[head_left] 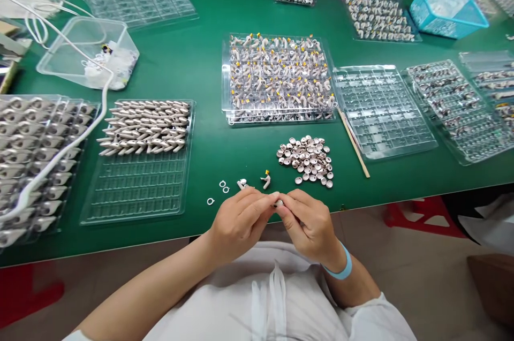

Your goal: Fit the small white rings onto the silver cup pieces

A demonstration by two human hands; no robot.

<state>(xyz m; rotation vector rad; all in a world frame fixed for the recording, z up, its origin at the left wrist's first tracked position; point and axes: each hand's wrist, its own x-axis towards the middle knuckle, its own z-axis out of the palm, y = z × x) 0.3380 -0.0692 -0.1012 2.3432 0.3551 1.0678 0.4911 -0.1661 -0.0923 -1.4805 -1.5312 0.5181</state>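
Both hands meet fingertip to fingertip over the near edge of the green table [209,62]; the left hand [241,218] has its fingers bent and nearly closed, pinching a small pale part [278,203]; the right hand [311,223], light-blue wristband [344,262] at its wrist, grips the same part between thumb and curled fingers, which cover most of it; taking that part as the clock's centre, a curved earbud-like piece with a yellow tab [266,180] lies near at 11 o'clock; a second pale piece [242,184] sits at 10 o'clock, just beyond the left fingers; three white rings [210,202] lie between 9 and 10 o'clock; a loose pile of oval metallic caps [307,159] spreads at 1 o'clock; farther off at 12 o'clock, stacked clear trays [225,92] carry rows of curved yellow-tabbed pieces [281,81]; a thin wooden stick [355,145] lies near 2 o'clock, beside a transparent compartmented tray [385,116]; towards 10 o'clock, another clear tray [136,191] bears slanted, pointed metallic shells [146,127] in its far half.
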